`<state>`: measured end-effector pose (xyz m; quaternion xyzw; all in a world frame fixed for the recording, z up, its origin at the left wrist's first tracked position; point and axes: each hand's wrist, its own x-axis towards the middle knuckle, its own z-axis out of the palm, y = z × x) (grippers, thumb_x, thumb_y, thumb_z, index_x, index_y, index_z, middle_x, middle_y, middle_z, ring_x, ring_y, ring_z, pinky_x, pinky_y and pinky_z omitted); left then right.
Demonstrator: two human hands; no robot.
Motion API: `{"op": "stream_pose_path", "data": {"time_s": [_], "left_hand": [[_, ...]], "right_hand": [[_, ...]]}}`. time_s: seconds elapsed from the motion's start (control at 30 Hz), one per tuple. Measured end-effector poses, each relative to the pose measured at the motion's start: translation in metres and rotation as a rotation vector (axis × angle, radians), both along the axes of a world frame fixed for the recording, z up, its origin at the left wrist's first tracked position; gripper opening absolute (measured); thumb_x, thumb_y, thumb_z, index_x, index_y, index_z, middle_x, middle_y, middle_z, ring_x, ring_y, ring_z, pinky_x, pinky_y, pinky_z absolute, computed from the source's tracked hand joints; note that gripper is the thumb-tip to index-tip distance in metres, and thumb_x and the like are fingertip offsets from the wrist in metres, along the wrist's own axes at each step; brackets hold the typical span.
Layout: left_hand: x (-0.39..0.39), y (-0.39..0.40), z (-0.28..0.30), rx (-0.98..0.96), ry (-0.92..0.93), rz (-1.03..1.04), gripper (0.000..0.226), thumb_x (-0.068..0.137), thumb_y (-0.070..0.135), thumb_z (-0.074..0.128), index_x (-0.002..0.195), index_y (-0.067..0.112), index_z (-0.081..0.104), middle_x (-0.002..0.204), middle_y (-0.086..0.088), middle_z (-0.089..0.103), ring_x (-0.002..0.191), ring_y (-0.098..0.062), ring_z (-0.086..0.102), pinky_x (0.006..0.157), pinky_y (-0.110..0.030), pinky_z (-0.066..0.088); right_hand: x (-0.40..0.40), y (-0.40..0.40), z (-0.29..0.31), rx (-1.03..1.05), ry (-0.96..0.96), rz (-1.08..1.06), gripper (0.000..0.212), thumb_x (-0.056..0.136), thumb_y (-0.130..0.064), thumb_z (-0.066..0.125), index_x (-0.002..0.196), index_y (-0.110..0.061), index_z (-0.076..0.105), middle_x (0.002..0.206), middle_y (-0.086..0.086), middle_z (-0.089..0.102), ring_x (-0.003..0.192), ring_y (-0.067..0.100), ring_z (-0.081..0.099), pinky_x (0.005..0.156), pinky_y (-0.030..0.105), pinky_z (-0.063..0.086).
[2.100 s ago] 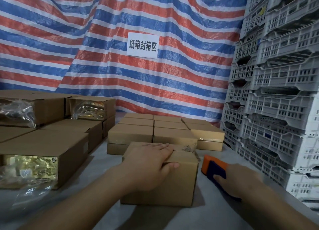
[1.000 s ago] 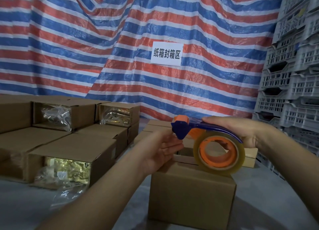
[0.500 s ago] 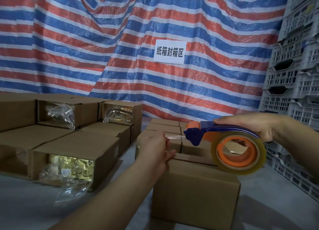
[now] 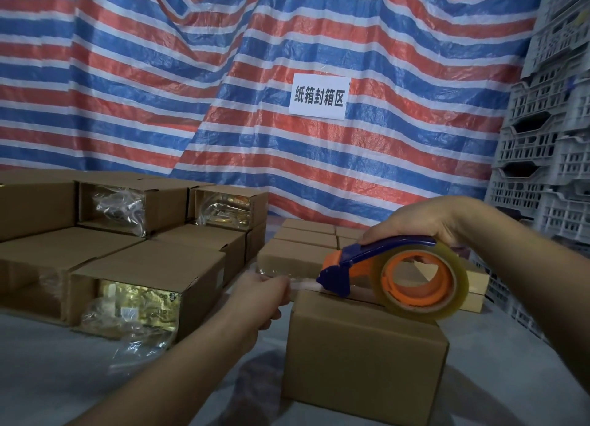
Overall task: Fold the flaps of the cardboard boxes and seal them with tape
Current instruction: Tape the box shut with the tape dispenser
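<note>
left hand [image 4: 261, 293] pinching loose tape end [image 4: 303, 283] off box's near-left edge, likely to anchor it | box [image 4: 364, 355] between hands on bench [image 4: 64, 377], flaps down | right hand [image 4: 424, 221] clamped on tape dispenser [image 4: 396, 275], nose at top seam, poised to lay strip

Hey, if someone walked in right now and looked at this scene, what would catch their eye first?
Probably the orange and blue tape dispenser in the right hand, resting on the box in front, while the left hand pinches the tape end pulled off its nose. Behind everything hangs a red, white and blue striped tarp with a white sign. At left, open boxes show crinkled gold packets.
</note>
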<state>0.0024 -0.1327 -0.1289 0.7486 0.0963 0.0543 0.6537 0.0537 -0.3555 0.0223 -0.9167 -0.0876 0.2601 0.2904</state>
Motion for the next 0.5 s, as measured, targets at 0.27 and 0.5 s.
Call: {"op": "stream_pose_path", "data": {"time_s": [0.27, 0.5], "left_hand": [[0.002, 0.002, -0.005, -0.038, 0.013, -0.010, 0.013, 0.090, 0.016, 0.057, 0.078, 0.012, 0.059, 0.067, -0.002, 0.053, 0.051, -0.012, 0.043, 0.044, -0.022, 0.035], [0.004, -0.009, -0.018, -0.055, 0.141, -0.055, 0.018, 0.094, 0.029, 0.057, 0.087, 0.012, 0.059, 0.074, -0.004, 0.051, 0.053, -0.013, 0.042, 0.047, -0.021, 0.036]], "right_hand": [[0.003, 0.003, -0.001, -0.011, 0.016, -0.009, 0.040, 0.089, -0.044, 0.068, 0.115, -0.014, 0.062, 0.083, 0.008, 0.073, 0.063, 0.014, 0.068, 0.059, 0.023, 0.056], [0.004, 0.012, -0.003, -0.029, -0.037, -0.007, 0.036, 0.093, -0.040, 0.065, 0.119, -0.015, 0.059, 0.079, 0.005, 0.074, 0.060, 0.012, 0.069, 0.054, 0.021, 0.054]]}}
